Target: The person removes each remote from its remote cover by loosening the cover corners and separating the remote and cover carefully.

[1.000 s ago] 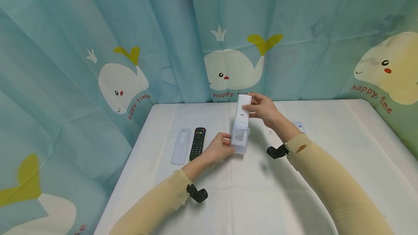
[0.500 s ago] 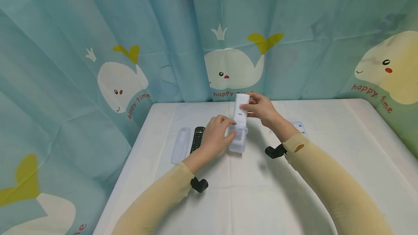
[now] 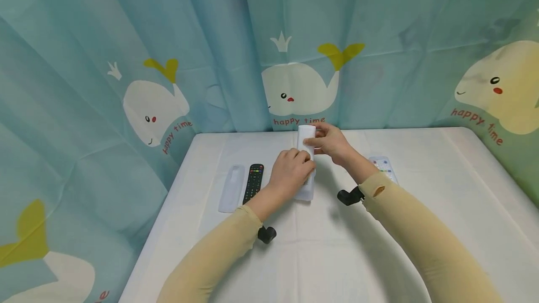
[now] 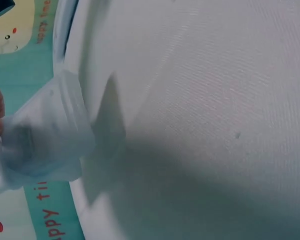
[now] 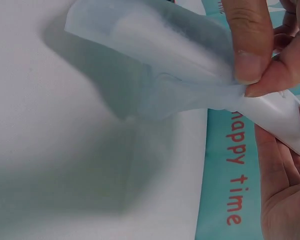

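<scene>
The right hand is holding the white remote over the tabletop. The left hand is pinching the cover by its edge, a good spot: it's looking soft, the remote hard and light.

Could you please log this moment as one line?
left hand: pinches translucent cover | right hand: holds white device, partly inside cover | table: black remote, another cover
</scene>
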Motion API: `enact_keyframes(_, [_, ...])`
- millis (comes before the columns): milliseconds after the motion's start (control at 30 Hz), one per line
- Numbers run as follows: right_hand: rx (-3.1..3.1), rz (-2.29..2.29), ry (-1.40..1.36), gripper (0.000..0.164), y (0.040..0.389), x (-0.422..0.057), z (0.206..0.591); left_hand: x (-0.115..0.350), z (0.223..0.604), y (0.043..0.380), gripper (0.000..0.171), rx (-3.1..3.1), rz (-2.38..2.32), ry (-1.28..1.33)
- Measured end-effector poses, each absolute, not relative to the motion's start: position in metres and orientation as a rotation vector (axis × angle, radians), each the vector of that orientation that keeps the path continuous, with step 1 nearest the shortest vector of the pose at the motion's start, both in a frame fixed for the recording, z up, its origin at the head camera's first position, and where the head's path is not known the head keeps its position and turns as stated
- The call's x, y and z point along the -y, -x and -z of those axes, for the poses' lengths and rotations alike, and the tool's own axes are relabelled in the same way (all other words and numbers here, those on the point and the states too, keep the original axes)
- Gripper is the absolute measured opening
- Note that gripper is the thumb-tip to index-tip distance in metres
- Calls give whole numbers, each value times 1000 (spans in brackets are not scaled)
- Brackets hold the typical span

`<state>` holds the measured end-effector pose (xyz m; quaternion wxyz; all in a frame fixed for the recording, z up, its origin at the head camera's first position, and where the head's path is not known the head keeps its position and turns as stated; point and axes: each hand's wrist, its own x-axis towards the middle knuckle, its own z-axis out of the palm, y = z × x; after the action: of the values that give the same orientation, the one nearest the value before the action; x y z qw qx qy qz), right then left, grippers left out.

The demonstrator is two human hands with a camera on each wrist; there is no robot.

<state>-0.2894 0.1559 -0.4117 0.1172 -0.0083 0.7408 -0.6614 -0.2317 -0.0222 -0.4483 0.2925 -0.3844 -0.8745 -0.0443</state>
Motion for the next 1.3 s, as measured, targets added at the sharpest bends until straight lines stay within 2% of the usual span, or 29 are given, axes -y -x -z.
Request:
enact_keyframes(533, [-2150, 1929, 79, 63, 289, -156, 419, 24, 465, 216, 15, 2593, 144, 1013])
enact_keyframes(700, [-2149, 1942, 69, 68, 290, -161, 418, 33, 465, 216, 12, 2642, 335, 891])
enact_keyframes(867, [-2156, 1959, 19, 70, 291, -170, 414, 47, 466, 221, 23, 2736, 427, 707])
enact_keyframes(1000, [-2126, 1985, 18, 70, 290, -172, 413, 54, 469, 224, 27, 2793, 398, 678])
enact_keyframes(1300, [-2075, 2047, -4, 70, 288, -169, 413, 51, 474, 224, 15, 2715, 534, 668])
